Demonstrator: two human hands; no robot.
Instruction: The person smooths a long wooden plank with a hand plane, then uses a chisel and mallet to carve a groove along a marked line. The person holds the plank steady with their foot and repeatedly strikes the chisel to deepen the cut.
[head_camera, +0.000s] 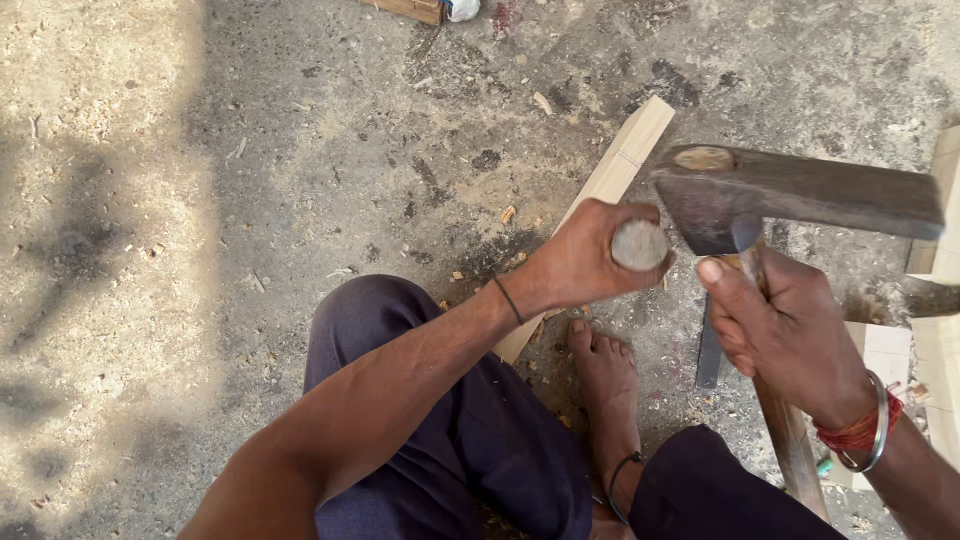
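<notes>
Two bare hands work close together above a concrete floor (250, 150) strewn with wood chips. Left hand (590, 255) is closed around a chisel handle (639, 245), whose round, worn butt end faces up out of the fist. Right hand (785, 335) grips the wooden shaft of an adze-like hammer (800, 190); its dark iron head sits just right of the left hand, level with the chisel's butt, nearly touching it. Beneath the left hand a pale wooden plank (620, 165) runs diagonally away, with the person's bare foot (600, 375) resting beside its near end. More pale boards (935, 340) lie beyond the right hand.
</notes>
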